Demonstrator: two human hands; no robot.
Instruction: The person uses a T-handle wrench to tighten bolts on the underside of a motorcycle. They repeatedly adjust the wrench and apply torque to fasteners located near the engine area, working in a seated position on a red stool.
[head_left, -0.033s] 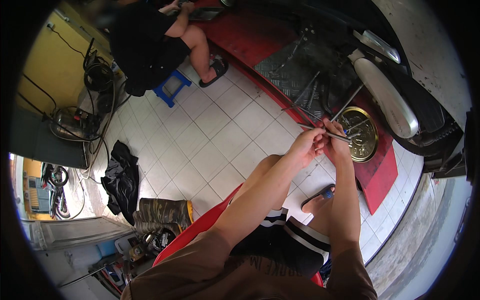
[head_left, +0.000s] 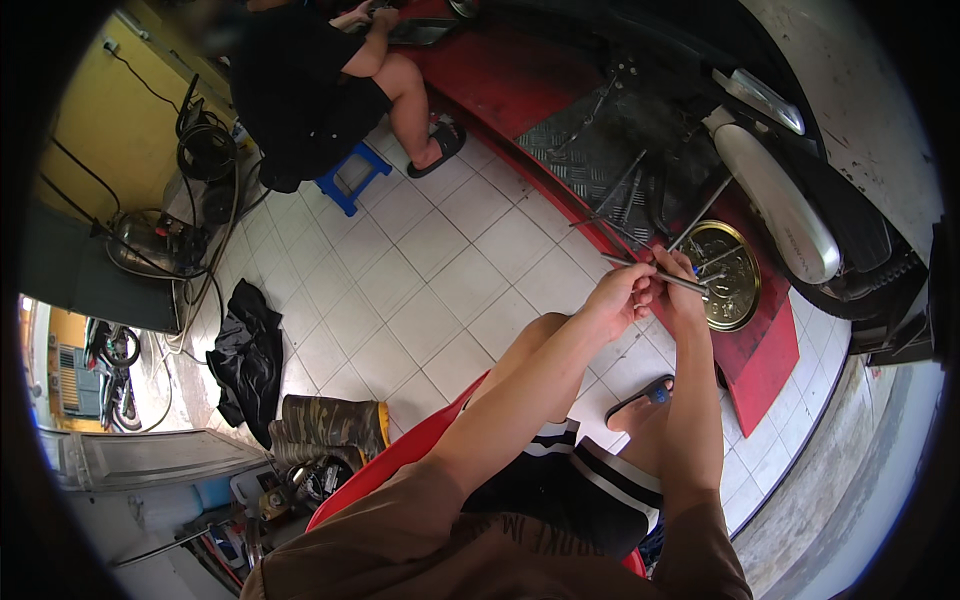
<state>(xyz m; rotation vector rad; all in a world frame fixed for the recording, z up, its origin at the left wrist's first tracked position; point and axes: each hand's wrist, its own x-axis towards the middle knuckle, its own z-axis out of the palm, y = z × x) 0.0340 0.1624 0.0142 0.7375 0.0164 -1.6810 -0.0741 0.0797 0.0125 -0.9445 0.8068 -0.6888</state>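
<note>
Both my hands meet over the near edge of the red platform. Between them is a grey metal rod, held slantwise. My left hand pinches it, fingers curled. My right hand is closed around it, partly hiding it. A longer thin metal bar runs from my fingers toward the motorbike; whether it joins the rod is hidden. Just right of my right hand sits a round gold-coloured metal tray with small metal parts and a blue-marked tool in it.
Several tools lie on the platform's dark tread plate. A motorbike with a silver exhaust cover stands at the right. Another person sits on a blue stool at the far left. Camouflage boots and black cloth lie on the tiled floor.
</note>
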